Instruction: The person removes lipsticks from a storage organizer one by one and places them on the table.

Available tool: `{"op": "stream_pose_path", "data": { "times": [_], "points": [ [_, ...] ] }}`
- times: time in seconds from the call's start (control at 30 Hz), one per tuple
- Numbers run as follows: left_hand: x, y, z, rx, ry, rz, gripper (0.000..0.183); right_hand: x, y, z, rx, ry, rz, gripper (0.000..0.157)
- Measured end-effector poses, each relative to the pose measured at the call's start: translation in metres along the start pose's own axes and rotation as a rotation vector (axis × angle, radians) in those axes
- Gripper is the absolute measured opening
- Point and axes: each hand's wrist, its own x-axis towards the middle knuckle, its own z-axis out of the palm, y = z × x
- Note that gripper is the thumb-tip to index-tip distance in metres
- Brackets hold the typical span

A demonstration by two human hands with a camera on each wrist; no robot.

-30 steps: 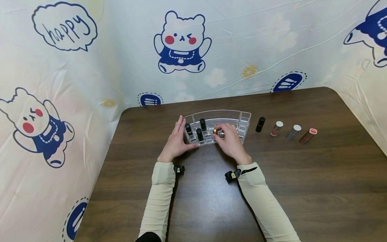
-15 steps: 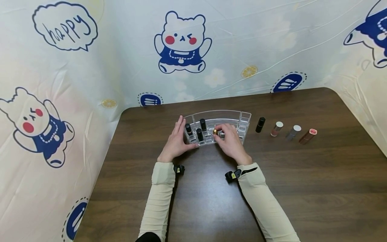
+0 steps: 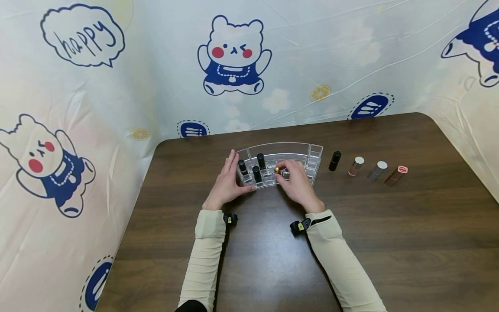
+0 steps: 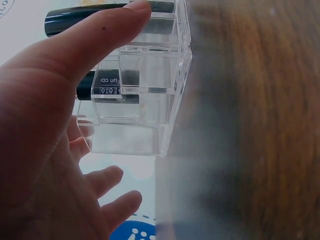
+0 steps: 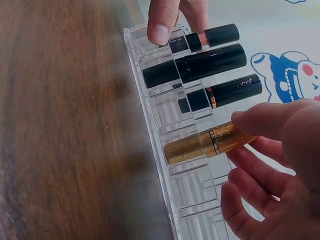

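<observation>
A clear lipstick organizer (image 3: 280,148) with stepped, divided slots stands on the table. My right hand (image 3: 297,182) pinches a gold lipstick tube (image 5: 192,148) between thumb and fingers; its lower end sits inside a front slot. At the organizer's left end, my left hand (image 3: 226,187) holds it, thumb (image 4: 107,32) along the front and fingers along the side. Between the hands stand several black lipstick tubes, among them one with a copper band (image 5: 235,91), a thick one (image 5: 215,62) and one with a pink band (image 5: 222,35).
To the organizer's right, a black tube (image 3: 335,160), a white-capped pinkish tube (image 3: 356,166), a white-capped grey tube (image 3: 377,170) and a brown-red tube (image 3: 396,176) stand in a row on the wooden table (image 3: 265,260). A patterned cloth (image 3: 156,56) hangs behind.
The head view has shifted very slightly. Both hands, the gold lipstick and the organizer keep their places.
</observation>
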Motion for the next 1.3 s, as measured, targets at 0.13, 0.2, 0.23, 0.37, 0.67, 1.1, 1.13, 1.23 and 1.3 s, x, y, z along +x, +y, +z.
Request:
{"op": "stream_pose_path", "data": {
  "times": [0.13, 0.2, 0.23, 0.37, 0.67, 1.1, 1.13, 1.23, 1.3],
  "points": [
    [-0.0002, -0.0001, -0.0003, 0.000, 0.003, 0.001, 0.116, -0.0002, -0.0002, -0.0003, -0.003, -0.004, 0.000, 0.024],
    [-0.0002, -0.0002, -0.0001, 0.000, 0.003, 0.001, 0.116, -0.0004, -0.0003, -0.0005, -0.002, -0.004, -0.001, 0.024],
    [-0.0003, -0.0001, -0.0001, 0.000, 0.005, 0.002, 0.116, -0.0004, -0.0002, -0.0004, -0.001, -0.003, -0.002, 0.023],
    [-0.0007, 0.0000, 0.0003, -0.006, 0.008, 0.000, 0.116, -0.0003, 0.0002, 0.0001, 0.003, -0.002, -0.005, 0.021],
    [-0.0010, -0.0009, 0.0011, -0.003, 0.012, 0.004, 0.115, -0.0007, 0.0001, -0.0006, 0.002, -0.003, -0.008, 0.021],
    [-0.0003, -0.0013, 0.0010, -0.001, 0.002, 0.001, 0.117, -0.0002, -0.0032, -0.0050, 0.005, -0.013, 0.007, 0.022],
    [-0.0003, -0.0015, 0.0009, -0.001, 0.002, 0.002, 0.117, -0.0001, -0.0034, -0.0053, 0.011, -0.013, 0.008, 0.022],
    [-0.0003, -0.0020, 0.0008, 0.000, 0.002, 0.006, 0.116, -0.0001, -0.0034, -0.0063, 0.027, -0.011, 0.013, 0.021],
    [-0.0005, -0.0019, 0.0006, 0.003, -0.001, 0.003, 0.116, -0.0002, -0.0030, -0.0066, 0.028, -0.009, 0.012, 0.021]
  ]
}}
